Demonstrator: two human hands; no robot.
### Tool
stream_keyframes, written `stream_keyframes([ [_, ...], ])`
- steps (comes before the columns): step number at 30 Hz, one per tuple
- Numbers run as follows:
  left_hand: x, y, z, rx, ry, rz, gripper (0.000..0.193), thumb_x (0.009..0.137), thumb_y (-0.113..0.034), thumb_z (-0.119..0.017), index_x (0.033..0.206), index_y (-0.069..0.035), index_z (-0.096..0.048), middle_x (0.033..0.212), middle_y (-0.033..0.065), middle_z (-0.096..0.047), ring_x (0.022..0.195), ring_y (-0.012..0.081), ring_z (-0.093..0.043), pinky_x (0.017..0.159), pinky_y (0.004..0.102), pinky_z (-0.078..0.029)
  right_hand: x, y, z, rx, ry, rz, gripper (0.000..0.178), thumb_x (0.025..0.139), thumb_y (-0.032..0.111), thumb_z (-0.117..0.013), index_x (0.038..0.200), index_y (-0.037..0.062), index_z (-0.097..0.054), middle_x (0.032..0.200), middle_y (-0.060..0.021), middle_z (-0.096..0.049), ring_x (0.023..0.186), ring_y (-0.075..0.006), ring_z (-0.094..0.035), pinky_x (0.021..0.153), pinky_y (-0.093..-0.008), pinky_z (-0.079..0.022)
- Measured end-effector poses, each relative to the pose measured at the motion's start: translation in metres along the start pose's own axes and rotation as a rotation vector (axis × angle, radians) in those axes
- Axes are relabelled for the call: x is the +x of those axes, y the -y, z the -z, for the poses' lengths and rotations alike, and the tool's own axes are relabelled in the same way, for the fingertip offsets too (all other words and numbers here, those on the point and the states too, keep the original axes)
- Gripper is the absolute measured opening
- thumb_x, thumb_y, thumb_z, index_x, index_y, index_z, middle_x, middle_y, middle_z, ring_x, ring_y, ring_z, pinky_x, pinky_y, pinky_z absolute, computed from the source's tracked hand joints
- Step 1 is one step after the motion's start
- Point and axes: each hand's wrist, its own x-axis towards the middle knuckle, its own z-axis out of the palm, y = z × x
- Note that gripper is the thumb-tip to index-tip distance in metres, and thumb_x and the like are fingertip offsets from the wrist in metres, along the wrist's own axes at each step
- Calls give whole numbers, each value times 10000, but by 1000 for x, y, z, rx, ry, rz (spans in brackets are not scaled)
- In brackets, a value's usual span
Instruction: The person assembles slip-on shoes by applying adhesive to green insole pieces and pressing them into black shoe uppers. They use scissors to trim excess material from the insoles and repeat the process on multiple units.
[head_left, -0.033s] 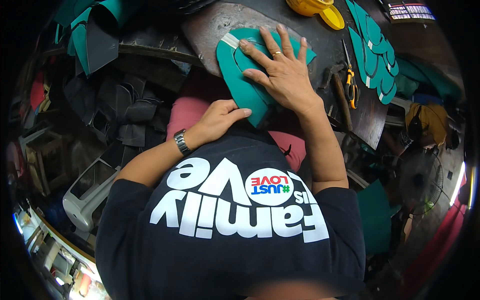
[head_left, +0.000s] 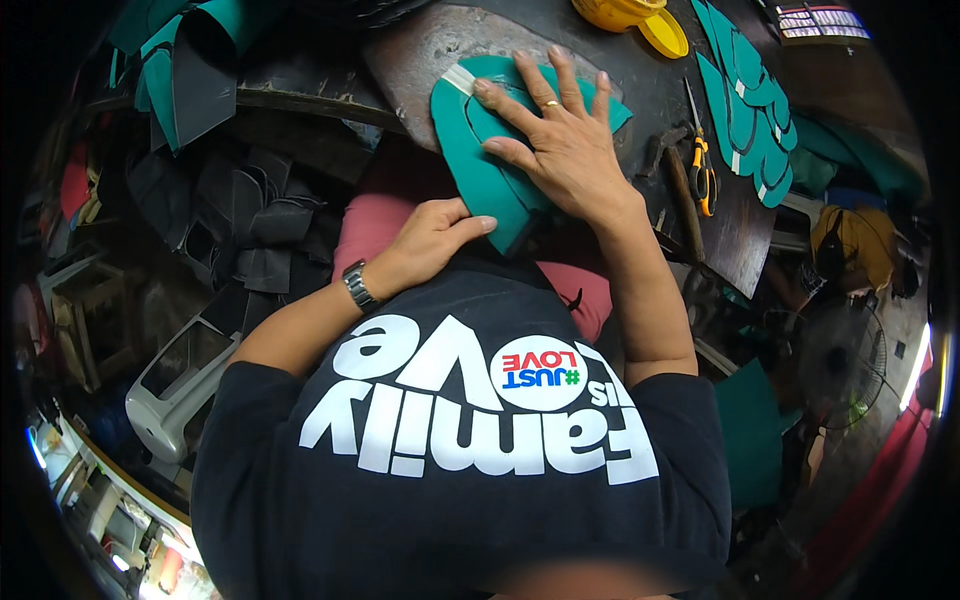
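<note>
A green curved piece of sheet material, with a dark curved line and a short white strip at its top left, lies over the table's near edge. My right hand is spread flat on top of it, fingers apart, a ring on one finger. At its lower left edge, my left hand grips the green piece, thumb on top and the other fingers hidden beneath. Under the piece is a worn grey-brown board.
To the right lie orange-handled scissors, a wooden-handled tool and several similar green pieces. A yellow tub with its lid stands farther back. Dark sheet scraps are heaped at the left; a fan stands at the right.
Both hands and the green piece have shifted very slightly to the left. The hold of each hand looks the same.
</note>
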Motion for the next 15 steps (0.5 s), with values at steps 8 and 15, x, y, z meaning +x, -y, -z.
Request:
stream_keyframes([
  [8, -29, -32, 24, -14, -242, 8, 304, 1040, -142, -581, 1283, 33, -628, 977, 83, -737, 833, 77, -658, 730, 258, -549, 0, 6, -9, 79, -42, -53, 643, 992, 657, -434, 1547, 333, -445, 1668, -94, -301, 1570, -363, -139, 1195, -707, -66],
  [15, 37, -83, 81, 797, -543, -426, 335, 925, -245, -669, 1163, -11, -709, 1037, 232, -722, 945, 398, -705, 824, 429, -554, 15, -15, -19, -43, -97, -219, 856, 966, 729, -399, 1568, 121, -407, 1659, -131, -312, 1572, -362, -129, 1194, -706, -47],
])
